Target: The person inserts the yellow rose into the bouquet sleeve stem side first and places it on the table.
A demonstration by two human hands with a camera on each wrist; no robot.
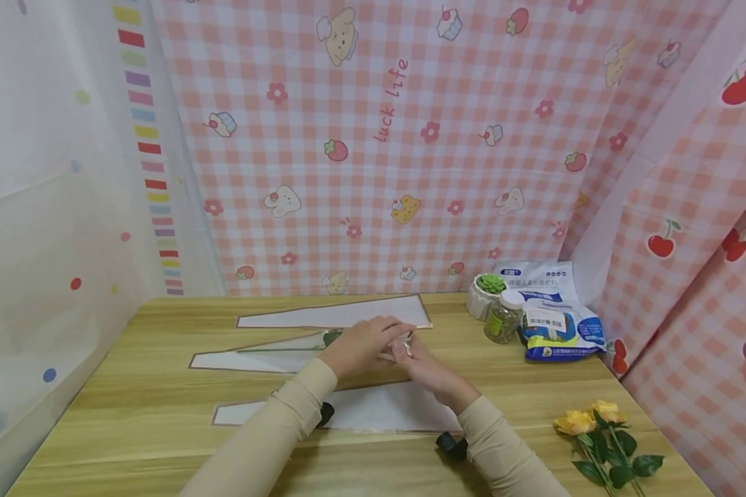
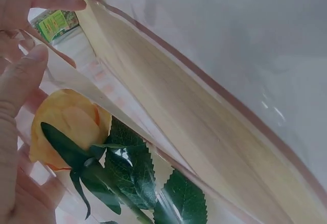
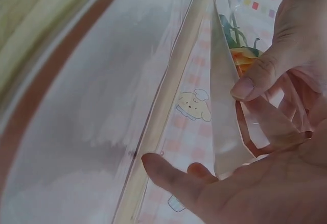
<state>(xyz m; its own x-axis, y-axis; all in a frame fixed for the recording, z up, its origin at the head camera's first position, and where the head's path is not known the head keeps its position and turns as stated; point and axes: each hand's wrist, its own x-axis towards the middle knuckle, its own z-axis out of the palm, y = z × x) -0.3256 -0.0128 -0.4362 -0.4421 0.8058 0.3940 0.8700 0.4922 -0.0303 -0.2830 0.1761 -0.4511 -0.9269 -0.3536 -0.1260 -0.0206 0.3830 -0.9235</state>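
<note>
A clear-fronted flower sleeve (image 1: 220,360) with a brown border lies between two similar ones on the table. Inside it is an artificial yellow rose (image 2: 69,127), its green leaves and stem seen through the film. At the wide end, my left hand (image 1: 362,346) grips the sleeve from the left, bent over its edge. My right hand (image 1: 435,378) pinches the film of that same end from the right. The hands meet there, and the head view hides the bloom behind them. In the right wrist view, a thumb lies at the sleeve's edge near the bloom.
One flat sleeve (image 1: 342,314) lies behind, another (image 1: 398,407) in front under the forearms. At back right stand a potted succulent (image 1: 488,293), a lidded jar (image 1: 505,317) and printed bags (image 1: 559,328). Two yellow roses (image 1: 609,438) lie at front right.
</note>
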